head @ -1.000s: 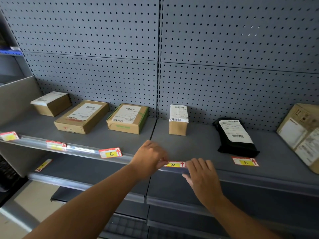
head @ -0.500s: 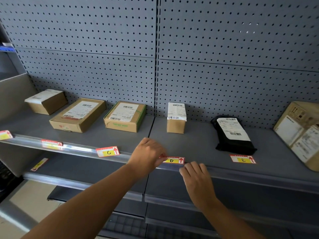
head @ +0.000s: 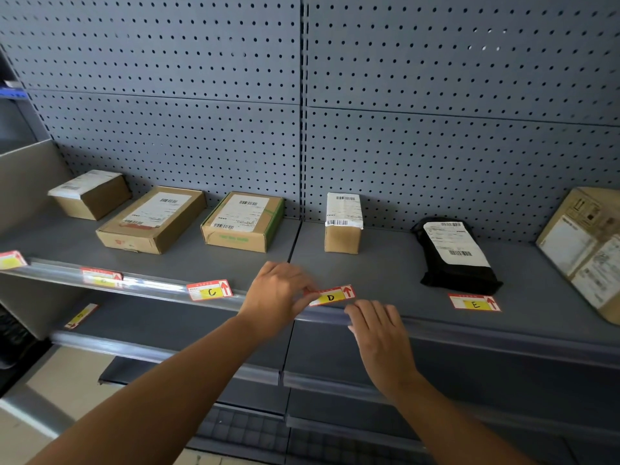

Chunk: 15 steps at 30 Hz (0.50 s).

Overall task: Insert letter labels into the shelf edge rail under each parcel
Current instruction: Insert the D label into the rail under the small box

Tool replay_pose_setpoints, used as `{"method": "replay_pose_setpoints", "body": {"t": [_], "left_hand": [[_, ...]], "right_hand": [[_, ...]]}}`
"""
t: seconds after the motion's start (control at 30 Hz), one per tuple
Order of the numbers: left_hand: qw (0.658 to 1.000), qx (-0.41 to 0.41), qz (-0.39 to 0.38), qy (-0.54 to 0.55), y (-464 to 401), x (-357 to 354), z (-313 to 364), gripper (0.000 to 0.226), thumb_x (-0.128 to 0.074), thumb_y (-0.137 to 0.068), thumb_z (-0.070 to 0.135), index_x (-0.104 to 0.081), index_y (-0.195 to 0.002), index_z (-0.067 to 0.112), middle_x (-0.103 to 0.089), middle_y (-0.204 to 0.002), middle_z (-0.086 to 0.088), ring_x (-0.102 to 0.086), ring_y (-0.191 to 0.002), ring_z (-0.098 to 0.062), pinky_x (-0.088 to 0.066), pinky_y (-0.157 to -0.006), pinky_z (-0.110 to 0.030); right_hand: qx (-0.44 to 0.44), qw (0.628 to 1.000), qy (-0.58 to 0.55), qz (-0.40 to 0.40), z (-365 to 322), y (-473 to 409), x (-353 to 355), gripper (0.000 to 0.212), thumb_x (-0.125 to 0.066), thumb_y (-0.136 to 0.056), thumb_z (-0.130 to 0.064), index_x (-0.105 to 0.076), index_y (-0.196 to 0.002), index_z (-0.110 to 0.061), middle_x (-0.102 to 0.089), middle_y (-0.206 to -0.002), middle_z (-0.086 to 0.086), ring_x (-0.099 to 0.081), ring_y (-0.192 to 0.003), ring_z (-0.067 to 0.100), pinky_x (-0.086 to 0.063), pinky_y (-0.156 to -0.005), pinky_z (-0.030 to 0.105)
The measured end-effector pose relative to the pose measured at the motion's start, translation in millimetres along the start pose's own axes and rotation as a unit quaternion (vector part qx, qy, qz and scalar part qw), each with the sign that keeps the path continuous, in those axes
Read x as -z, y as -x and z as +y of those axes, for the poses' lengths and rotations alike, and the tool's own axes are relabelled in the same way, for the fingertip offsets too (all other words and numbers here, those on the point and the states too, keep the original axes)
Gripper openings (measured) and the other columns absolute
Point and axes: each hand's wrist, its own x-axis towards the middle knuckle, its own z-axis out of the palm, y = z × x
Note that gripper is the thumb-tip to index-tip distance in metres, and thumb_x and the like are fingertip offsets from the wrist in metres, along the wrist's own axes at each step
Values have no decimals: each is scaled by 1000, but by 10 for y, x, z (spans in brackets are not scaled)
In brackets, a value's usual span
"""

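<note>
Head view: left hand (head: pixel 280 293) pinches the left end of label D (head: pixel 332 296) at the front edge of the shelf (head: pixel 385 273), above the rail (head: pixel 469 333); the label projects to the right of the fingers. Right hand (head: pixel 377 333), fingers straight and relaxed, rests on the rail just below and right of the label. Small box (head: pixel 343 223) stands directly behind. Label C (head: pixel 209 290) sits in the rail to the left; label E (head: pixel 474 303) lies on the shelf to the right.

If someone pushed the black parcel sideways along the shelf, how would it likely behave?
The black parcel looks like a soft bag with rumpled edges, so it would probably sag or bunch, not slide as one block. It lies flat and low, so tipping or rolling seems unlikely. Its plastic skin may drag on the shelf.
</note>
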Motion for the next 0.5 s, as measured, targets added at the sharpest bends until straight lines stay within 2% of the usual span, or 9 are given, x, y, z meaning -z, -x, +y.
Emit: {"method": "replay_pose_setpoints", "body": {"t": [0.23,0.37,0.5], "left_hand": [[997,52,32,53,12,34,82,13,-69,-90,41,-72,-91,28,-66,-85,17,-54,-78,-1,-37,-79,-26],[998,43,25,41,42,67,68,12,-70,-89,41,-72,-89,29,-66,-83,18,-53,-76,-2,-36,-78,-25],[999,28,8,23,69,75,69,14,-69,-90,43,-73,-90,29,-66,-82,17,-52,-76,-3,-37,-77,-25]], "right_hand": [[28,999,14,17,37,-56,29,44,-82,-73,-5,-60,-111,-10,-56,-95,7,-53,-83,25,-47,-74,37],[63,997,15,49,25,9,11,46,-76,-75,1,-61,-118,-6,-62,-104,10,-59,-88,28,-50,-77,39],[67,996,12,62,55,123,-42,45,-73,-81,-2,-63,-125,-5,-65,-110,12,-62,-96,29,-53,-83,42]]}}
